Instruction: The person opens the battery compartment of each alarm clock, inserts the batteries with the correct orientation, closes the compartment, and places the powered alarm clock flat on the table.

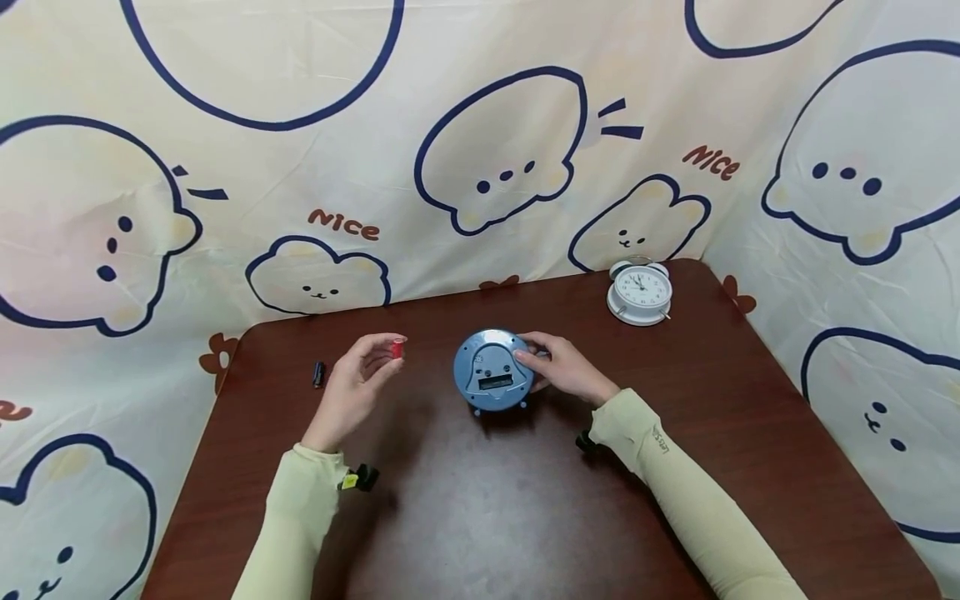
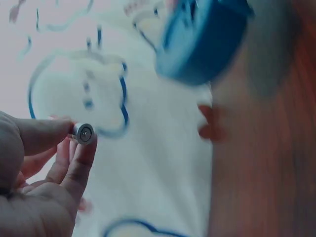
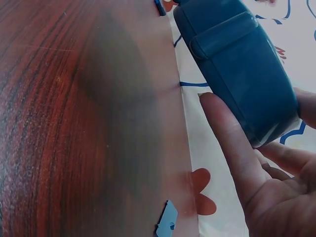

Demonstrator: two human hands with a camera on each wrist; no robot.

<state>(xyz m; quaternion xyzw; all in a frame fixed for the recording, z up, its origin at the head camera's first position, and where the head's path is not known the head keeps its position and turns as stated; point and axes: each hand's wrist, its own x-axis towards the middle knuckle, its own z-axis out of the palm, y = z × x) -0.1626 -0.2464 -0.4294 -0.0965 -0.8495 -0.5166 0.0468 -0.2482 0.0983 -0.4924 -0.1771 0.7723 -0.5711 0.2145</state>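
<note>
My left hand (image 1: 358, 382) pinches a small red battery (image 1: 397, 348) between thumb and fingers, off to the left of a blue round clock (image 1: 471, 354). In the left wrist view the battery's metal end (image 2: 85, 133) faces the camera. My right hand (image 1: 567, 367) grips the clock by its right side, thumb on the back and fingers behind. The clock's back faces me, its two little feet pointing down, and the battery compartment (image 1: 495, 382) is uncovered. Its dial is hidden from me. A small blue cover-like piece (image 3: 168, 220) lies on the table in the right wrist view.
A dark battery (image 1: 318, 374) lies on the brown table (image 1: 465, 517) to the left of my left hand. At the back right corner stands a white twin-bell alarm clock (image 1: 640, 287). A cartoon-printed cloth (image 1: 300, 167) hangs around the back and sides.
</note>
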